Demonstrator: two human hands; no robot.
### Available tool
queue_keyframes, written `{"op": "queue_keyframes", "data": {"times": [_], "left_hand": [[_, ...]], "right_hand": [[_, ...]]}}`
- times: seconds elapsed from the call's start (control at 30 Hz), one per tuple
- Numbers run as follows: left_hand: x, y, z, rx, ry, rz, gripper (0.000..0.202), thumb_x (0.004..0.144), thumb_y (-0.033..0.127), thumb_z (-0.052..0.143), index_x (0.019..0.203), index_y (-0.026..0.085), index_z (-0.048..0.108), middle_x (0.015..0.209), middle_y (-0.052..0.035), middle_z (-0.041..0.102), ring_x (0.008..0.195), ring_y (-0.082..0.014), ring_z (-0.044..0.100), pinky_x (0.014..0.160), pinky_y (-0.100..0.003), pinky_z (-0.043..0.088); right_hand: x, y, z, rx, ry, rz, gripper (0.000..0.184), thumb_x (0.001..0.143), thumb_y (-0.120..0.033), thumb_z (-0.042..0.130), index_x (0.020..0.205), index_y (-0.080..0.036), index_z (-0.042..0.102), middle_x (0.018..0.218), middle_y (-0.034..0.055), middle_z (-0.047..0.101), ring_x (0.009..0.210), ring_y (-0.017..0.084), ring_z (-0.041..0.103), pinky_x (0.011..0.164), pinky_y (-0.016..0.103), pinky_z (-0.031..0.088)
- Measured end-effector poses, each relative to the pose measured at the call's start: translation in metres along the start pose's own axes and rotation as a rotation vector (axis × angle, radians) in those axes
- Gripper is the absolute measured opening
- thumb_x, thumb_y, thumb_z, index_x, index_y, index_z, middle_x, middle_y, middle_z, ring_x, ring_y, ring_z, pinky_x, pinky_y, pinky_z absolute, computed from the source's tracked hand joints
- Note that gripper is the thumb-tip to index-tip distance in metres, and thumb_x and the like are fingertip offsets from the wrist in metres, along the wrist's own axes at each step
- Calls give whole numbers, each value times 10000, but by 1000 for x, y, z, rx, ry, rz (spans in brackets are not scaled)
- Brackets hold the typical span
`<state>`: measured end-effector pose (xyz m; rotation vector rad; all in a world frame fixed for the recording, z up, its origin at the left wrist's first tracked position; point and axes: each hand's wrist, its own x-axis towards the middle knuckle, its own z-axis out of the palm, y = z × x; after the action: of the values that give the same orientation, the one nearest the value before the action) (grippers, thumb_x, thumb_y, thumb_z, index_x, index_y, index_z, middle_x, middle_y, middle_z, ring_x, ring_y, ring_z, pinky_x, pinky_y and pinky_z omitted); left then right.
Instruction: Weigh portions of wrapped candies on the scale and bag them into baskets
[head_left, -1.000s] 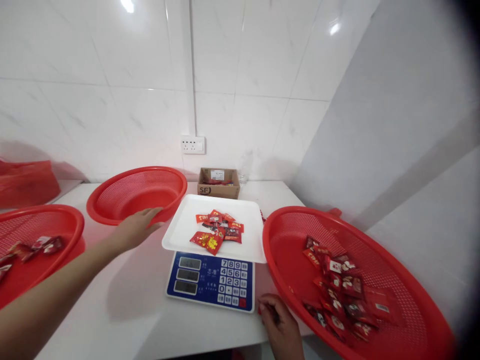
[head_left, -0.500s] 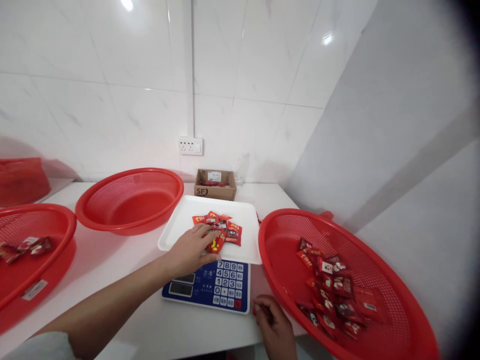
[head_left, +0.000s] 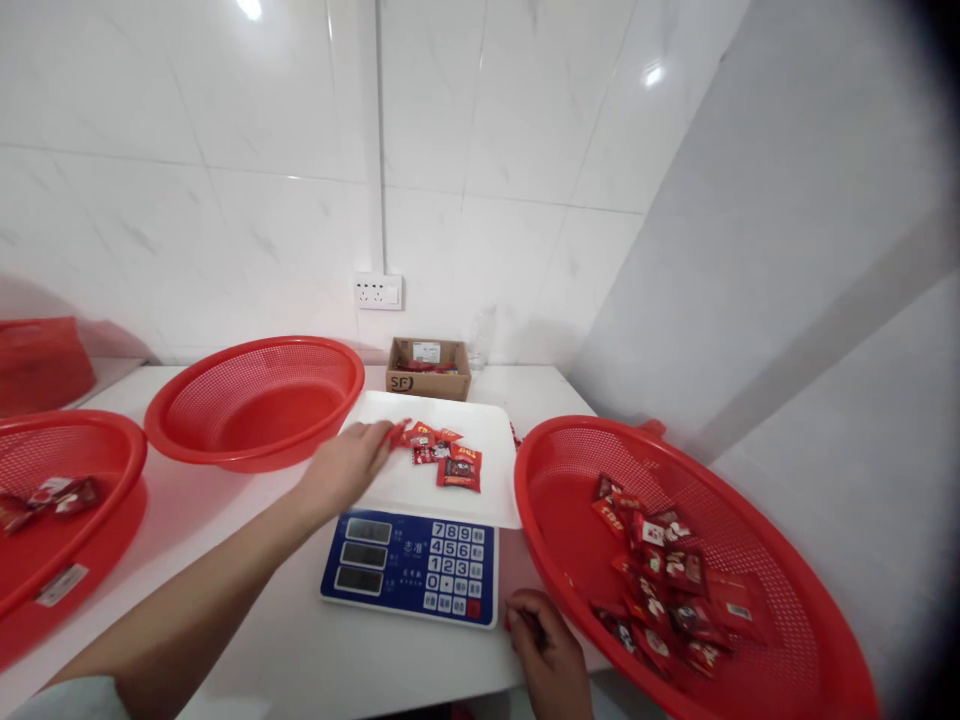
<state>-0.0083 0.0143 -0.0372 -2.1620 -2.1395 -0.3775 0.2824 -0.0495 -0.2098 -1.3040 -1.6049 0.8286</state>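
My left hand (head_left: 346,466) hovers over the left side of the white tray (head_left: 495,500) on the blue scale (head_left: 411,566), fingers closed around red snack packets (head_left: 397,432) that stick out past the fingertips. A few more red packets (head_left: 448,456) lie on the tray. My right hand (head_left: 546,652) rests fisted at the table's front edge, beside the right red basket (head_left: 559,560), which holds several red packets (head_left: 660,580). It looks to pinch something small and red; I cannot tell what.
An empty red basket (head_left: 255,400) stands back left of the scale. Another red basket (head_left: 90,500) at far left holds a few packets. A small cardboard box (head_left: 428,368) sits against the tiled wall under a socket (head_left: 379,291). A wall closes the right side.
My left hand went from the empty basket's rim to the tray, took up a handful of packets and drew them left. Fewer packets lie on the tray. My right hand stayed put.
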Motion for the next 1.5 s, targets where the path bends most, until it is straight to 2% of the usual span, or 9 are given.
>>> {"op": "queue_keyframes", "data": {"times": [0.13, 0.27, 0.43, 0.57, 0.77, 1.03, 1.17, 1.33, 1.5], "left_hand": [[14, -36, -22, 59, 117, -189, 375, 953, 315, 260, 1131, 146, 543, 990, -158, 656, 948, -329, 609, 638, -395, 506], [25, -57, -19, 43, 130, -120, 379, 927, 314, 331, 1177, 111, 530, 1188, -184, 588, 1178, -341, 478, 876, -471, 458], [28, -28, 15, -43, -89, 235, 545, 902, 448, 420, 1368, 169, 367, 1436, -112, 402, 1345, -247, 320, 1054, -388, 336], [34, 3, 34, -72, -250, 437, 749, 821, 579, 511, 1428, 212, 269, 1490, -121, 306, 1378, -305, 238, 1072, -455, 276], [49, 28, 44, -76, -216, 527, 725, 806, 604, 522, 1378, 189, 358, 1319, -146, 485, 1230, -303, 423, 1003, -437, 348], [57, 32, 50, -89, -165, 477, 401, 870, 522, 475, 1099, 205, 564, 1028, -93, 593, 977, -264, 564, 735, -341, 473], [62, 33, 45, -161, -124, 402, 330, 921, 434, 425, 1057, 173, 573, 1013, -87, 624, 908, -232, 606, 742, -321, 469], [64, 18, 20, -263, -25, 270, 320, 931, 441, 393, 964, 191, 591, 961, -38, 659, 865, -180, 626, 722, -255, 464], [54, -28, -18, -240, 114, 46, 378, 932, 478, 342, 1054, 186, 549, 969, -34, 654, 866, -192, 621, 701, -262, 458]], "right_hand": [[0, 0, 0, -4, -14, 5, 167, 812, -332, 543, 782, -202, 643, 723, 37, 646, 653, 167, 612, 615, 216, 499], [0, 0, -1, -10, -23, 17, 182, 816, -346, 543, 784, -198, 644, 736, 42, 651, 666, 167, 615, 631, 219, 501], [0, -3, -1, 8, 0, 13, 167, 801, -336, 562, 771, -196, 647, 713, 38, 646, 644, 165, 602, 615, 219, 501], [-1, -9, 2, 39, 28, 13, 171, 795, -346, 568, 747, -200, 641, 686, 28, 633, 620, 163, 587, 592, 219, 488], [-2, -18, 8, 121, 125, 67, 233, 777, -425, 586, 723, -204, 638, 684, 16, 616, 631, 160, 569, 619, 221, 473], [0, -11, 8, 103, 93, 19, 241, 794, -420, 569, 714, -203, 632, 682, 14, 614, 638, 155, 577, 616, 209, 472], [0, -7, 8, 91, 90, -4, 266, 797, -442, 566, 732, -196, 644, 687, 29, 623, 638, 163, 587, 610, 216, 487], [0, -16, 8, 115, 126, 14, 249, 792, -432, 575, 712, -205, 637, 660, 12, 601, 615, 156, 573, 597, 210, 479], [-1, -17, 8, 114, 101, 18, 212, 782, -403, 585, 716, -208, 637, 675, 18, 616, 626, 161, 582, 600, 210, 486]]}}
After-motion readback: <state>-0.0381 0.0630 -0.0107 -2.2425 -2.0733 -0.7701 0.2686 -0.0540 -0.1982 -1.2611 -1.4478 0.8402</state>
